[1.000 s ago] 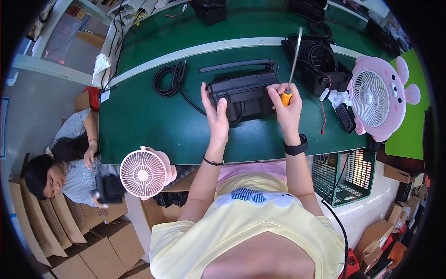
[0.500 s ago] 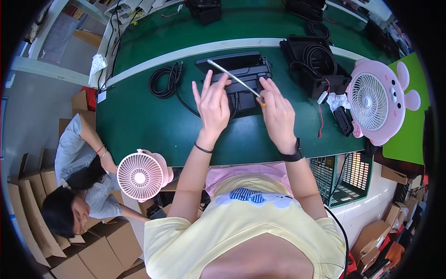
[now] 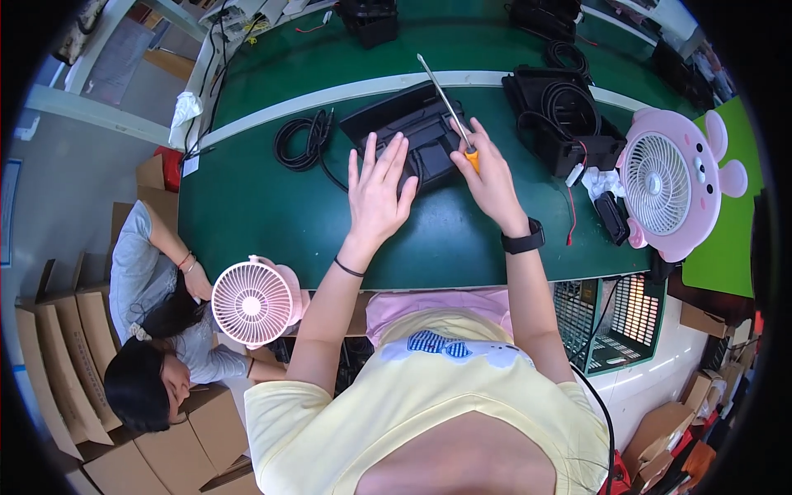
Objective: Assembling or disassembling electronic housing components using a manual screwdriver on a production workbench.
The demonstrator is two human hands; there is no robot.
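- Head view: coiled black cable (image 3: pixel 299 142) sits left on the green table (image 3: pixel 272 210).
- Left hand (image 3: pixel 379 194) spread, gripping nothing, at the black case (image 3: pixel 431 136), lid up, between both hands.
- Right hand (image 3: pixel 492 177) grasps an orange-handled screwdriver (image 3: pixel 471 155), tip angled up-left!

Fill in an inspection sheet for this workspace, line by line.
Surface: green tabletop, reflecting light.
Items handled: black case, a dark panel tilted up at its back; orange-handled screwdriver.
Clutter: crumpled white material and a small black part beside the pink eared fan; open black box at right.
Hands: left hand open over the case, contact unclear; right hand grips the screwdriver.
Cables: black coil left of the case; red-tipped wire at right.
Surroundings: co-worker and cardboard boxes at left; green crate at lower right.
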